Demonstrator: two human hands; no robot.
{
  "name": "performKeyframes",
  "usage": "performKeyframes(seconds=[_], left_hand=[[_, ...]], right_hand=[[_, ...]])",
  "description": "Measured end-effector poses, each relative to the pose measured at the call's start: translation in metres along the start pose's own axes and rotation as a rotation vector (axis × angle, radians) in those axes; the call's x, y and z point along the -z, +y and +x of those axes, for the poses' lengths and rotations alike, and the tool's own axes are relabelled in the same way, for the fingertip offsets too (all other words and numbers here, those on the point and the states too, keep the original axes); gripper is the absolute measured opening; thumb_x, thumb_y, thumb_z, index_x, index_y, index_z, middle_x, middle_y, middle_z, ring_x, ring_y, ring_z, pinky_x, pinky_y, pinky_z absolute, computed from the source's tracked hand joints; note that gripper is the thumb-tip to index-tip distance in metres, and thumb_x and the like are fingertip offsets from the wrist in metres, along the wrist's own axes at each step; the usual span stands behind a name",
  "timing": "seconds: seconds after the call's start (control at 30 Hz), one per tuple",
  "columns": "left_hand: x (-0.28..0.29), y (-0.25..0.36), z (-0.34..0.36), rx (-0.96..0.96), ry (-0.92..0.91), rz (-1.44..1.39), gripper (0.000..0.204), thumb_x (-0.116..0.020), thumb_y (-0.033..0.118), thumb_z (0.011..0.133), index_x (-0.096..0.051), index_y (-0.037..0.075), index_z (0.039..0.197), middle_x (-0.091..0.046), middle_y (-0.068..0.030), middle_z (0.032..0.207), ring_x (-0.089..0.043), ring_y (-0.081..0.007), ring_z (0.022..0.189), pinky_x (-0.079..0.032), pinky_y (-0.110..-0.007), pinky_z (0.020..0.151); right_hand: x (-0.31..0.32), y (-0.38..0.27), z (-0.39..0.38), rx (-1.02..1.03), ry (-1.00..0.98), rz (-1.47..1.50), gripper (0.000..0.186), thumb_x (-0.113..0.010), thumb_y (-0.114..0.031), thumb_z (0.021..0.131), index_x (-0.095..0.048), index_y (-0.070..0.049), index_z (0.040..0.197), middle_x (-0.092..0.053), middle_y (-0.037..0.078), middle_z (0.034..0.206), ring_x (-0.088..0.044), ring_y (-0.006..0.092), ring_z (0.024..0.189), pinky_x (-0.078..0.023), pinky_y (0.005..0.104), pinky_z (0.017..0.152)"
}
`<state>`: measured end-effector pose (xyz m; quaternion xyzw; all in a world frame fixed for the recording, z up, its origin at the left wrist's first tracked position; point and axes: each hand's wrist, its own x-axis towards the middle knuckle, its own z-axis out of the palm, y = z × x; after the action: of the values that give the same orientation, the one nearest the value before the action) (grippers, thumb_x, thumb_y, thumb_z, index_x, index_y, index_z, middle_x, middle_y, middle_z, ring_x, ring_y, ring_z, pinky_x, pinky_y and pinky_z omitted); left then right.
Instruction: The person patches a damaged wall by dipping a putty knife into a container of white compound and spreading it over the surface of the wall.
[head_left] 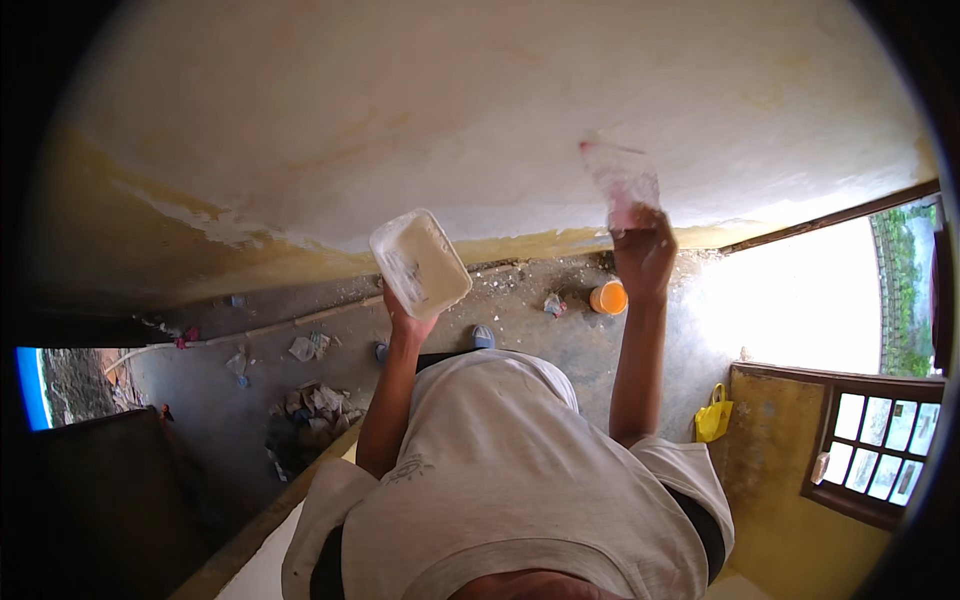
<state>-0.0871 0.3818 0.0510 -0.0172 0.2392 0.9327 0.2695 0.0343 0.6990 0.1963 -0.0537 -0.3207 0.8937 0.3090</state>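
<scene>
Plainly, we have the off-white, rectangular, plastic-looking tray (432, 265) in our left hand (408, 320), which is closed on its near end, the fingers partly hidden beneath. The tray's open side faces us, and its long axis slants from far left to near right. To the right of the tray and a little beyond it, our right hand (645, 245) grips a translucent, pink-tinged, flat scraper (622, 178), blurred. Its long axis points away from us, leaning slightly left, broad edge toward the whitish, yellow-patched wall (400, 90) beyond the tray; we cannot tell whether they touch. Nearer us than the tray, our pale fabric T-shirt (500, 460) bears a small dark print (410, 468), too small to read. Right of the tray, on the grey floor (520, 330), sits a round orange bucket (606, 298); farther right and nearer us is a yellow bag (712, 420).
</scene>
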Motion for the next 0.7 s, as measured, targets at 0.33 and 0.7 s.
performKeyframes(seconds=[0.33,0.7], left_hand=[[-0.006,0.032,-0.010,0.088,0.037,0.060,0.062,-0.037,0.059,0.097,-0.046,0.015,0.139,-0.056,-0.0069,0.132,-0.056,-0.0273,0.119,-0.047,-0.051,0.100],[-0.006,0.081,-0.034,0.227,0.080,0.225,0.090,-0.020,0.080,0.088,-0.030,0.014,0.149,-0.045,-0.0110,0.143,-0.048,-0.0282,0.130,-0.044,-0.050,0.105]], right_hand=[[-0.071,0.096,-0.075,-0.147,-0.035,-0.861,0.015,-0.058,-0.008,0.091,-0.062,0.005,0.098,-0.064,0.006,0.073,-0.060,0.0105,0.061,-0.047,0.0282,0.055],[-0.137,0.175,-0.068,0.152,-0.457,-1.342,0.022,-0.057,-0.005,0.084,-0.057,0.007,0.102,-0.058,0.027,0.082,-0.055,0.0486,0.079,-0.048,0.0429,0.072]])
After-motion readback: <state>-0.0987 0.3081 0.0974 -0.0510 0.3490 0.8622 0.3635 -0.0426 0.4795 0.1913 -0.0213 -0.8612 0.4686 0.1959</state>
